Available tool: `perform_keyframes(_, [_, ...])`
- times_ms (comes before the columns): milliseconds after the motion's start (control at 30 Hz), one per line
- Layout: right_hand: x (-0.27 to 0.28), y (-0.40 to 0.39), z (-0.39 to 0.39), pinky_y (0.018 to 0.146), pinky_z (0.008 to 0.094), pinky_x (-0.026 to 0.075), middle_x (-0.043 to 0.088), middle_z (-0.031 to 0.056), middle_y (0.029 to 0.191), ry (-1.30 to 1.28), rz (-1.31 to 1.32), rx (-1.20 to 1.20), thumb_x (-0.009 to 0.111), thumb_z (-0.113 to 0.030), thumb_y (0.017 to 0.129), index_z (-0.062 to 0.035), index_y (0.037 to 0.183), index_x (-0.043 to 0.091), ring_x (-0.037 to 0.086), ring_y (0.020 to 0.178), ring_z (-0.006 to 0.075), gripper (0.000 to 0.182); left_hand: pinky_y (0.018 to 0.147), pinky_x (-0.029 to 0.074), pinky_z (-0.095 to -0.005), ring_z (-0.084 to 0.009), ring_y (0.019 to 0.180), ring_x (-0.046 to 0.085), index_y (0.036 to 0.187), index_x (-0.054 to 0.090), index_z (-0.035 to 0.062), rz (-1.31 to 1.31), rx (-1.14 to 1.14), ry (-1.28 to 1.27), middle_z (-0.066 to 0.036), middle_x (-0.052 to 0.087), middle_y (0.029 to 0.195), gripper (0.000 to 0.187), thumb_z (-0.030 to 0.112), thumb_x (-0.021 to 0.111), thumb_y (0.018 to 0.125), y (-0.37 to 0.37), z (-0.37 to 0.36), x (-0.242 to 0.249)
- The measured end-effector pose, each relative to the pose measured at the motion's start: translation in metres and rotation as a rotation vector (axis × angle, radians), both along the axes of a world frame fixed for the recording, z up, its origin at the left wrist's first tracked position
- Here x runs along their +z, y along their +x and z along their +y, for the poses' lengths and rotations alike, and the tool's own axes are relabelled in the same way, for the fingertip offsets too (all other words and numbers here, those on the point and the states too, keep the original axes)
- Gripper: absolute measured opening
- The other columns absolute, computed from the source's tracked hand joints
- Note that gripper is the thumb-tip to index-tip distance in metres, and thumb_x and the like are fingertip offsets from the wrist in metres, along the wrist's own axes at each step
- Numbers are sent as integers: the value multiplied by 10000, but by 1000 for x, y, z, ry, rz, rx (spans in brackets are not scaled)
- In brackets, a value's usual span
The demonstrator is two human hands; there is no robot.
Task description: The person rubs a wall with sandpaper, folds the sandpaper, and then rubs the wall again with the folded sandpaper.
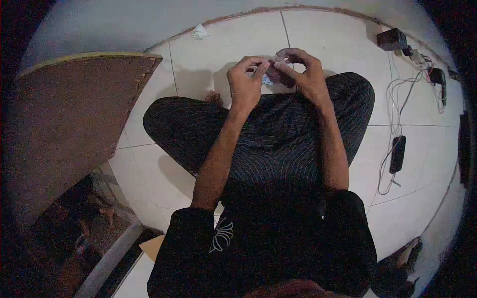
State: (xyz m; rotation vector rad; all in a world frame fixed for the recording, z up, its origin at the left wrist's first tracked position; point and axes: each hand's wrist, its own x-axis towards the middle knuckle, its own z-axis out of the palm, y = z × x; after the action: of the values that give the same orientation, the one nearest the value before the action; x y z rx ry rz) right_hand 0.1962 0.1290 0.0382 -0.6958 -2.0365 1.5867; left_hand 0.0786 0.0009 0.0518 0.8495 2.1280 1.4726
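Note:
My left hand [243,85] and my right hand [309,79] are raised in front of my crossed legs, fingertips almost meeting. Thumb and fingers are pinched together on each side. Something small and dark shows at the fingertips, but I cannot tell what it is. Below the hands, a small pale-blue printed piece [268,80] shows beside my bare foot [281,79]. Dark striped trousers [278,129] cover my legs on the floor.
White tiles [343,44] make up the floor. A crumpled wrapper [200,33] lies near the wall. To the right are a black power strip [397,154], loose cables [397,99] and a black box [391,39]. A large brown board [84,109] stands on the left.

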Motion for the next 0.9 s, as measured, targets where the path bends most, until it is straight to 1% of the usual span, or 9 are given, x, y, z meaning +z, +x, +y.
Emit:
perform_keyframes(233, [2, -1, -3, 878, 323, 490, 689, 92, 983, -7, -53, 5, 734, -165, 837, -14, 1038, 696, 637, 926, 185, 254, 789, 516, -334, -219, 842, 671, 920, 682, -5, 13, -36, 15, -110, 698, 918, 135, 103, 704, 841, 0, 1, -3])
perform_keyframes(300, [5, -2, -4, 874, 327, 488, 686, 94, 977, 30, -89, -3, 711, -148, 851, -6, 1029, 685, 636, 924, 187, 229, 823, 532, -307, -157, 847, 668, 953, 677, -24, 68, -54, -70, -104, 706, 901, 187, 125, 718, 847, 1, 1, 2])
perform_keyframes(533, [-8, -2, -4, 886, 335, 476, 668, 108, 991, 82, 32, 53, 658, -109, 872, 2, 1050, 640, 622, 950, 195, 210, 832, 537, -318, -182, 880, 678, 950, 682, -21, 64, -100, -31, -116, 707, 952, 169, 111, 710, 848, 0, 2, -3])
perform_keyframes(600, [-9, -2, -3, 842, 368, 494, 659, 164, 982, 121, 48, 71, 673, -196, 836, -7, 986, 648, 629, 915, 280, 243, 833, 539, -322, -194, 890, 683, 950, 685, -19, 50, -109, -37, -119, 709, 954, 163, 105, 708, 847, 1, 2, -1])
perform_keyframes(633, [-9, -2, -2, 842, 368, 494, 659, 164, 982, 121, 48, 71, 673, -196, 836, -7, 986, 648, 629, 915, 280, 243, 833, 539, -322, -194, 890, 683, 950, 685, -19, 50, -110, -37, -119, 709, 954, 163, 105, 708, 847, 1, 2, 1])
perform_keyframes(700, [-7, 0, -2, 882, 345, 474, 645, 113, 986, 153, -10, 99, 650, -83, 858, 2, 1042, 623, 610, 939, 202, 205, 834, 539, -325, -195, 893, 683, 955, 686, -17, 24, -111, -73, -119, 710, 945, 162, 103, 706, 848, 1, 2, 5])
perform_keyframes(733, [-6, 0, -2, 882, 345, 474, 645, 113, 986, 154, -10, 98, 650, -83, 858, 2, 1042, 623, 610, 939, 202, 205, 834, 539, -325, -195, 893, 683, 955, 686, -17, 24, -112, -72, -119, 710, 945, 162, 103, 706, 848, 1, 2, 4])
perform_keyframes(833, [-5, -2, -3, 876, 343, 473, 642, 108, 996, 132, -3, 95, 668, -114, 862, 0, 1048, 638, 601, 940, 198, 220, 831, 536, -324, -187, 885, 680, 949, 685, -16, 37, -115, -45, -115, 711, 932, 159, 106, 706, 849, 1, 1, 4])
perform_keyframes(900, [-9, -4, -5, 821, 366, 494, 657, 162, 960, 58, 34, 20, 687, -226, 843, -20, 999, 665, 626, 894, 267, 260, 811, 532, -314, -165, 862, 670, 949, 680, -14, 40, -74, -59, -113, 709, 919, 152, 110, 698, 863, 0, 1, 7])
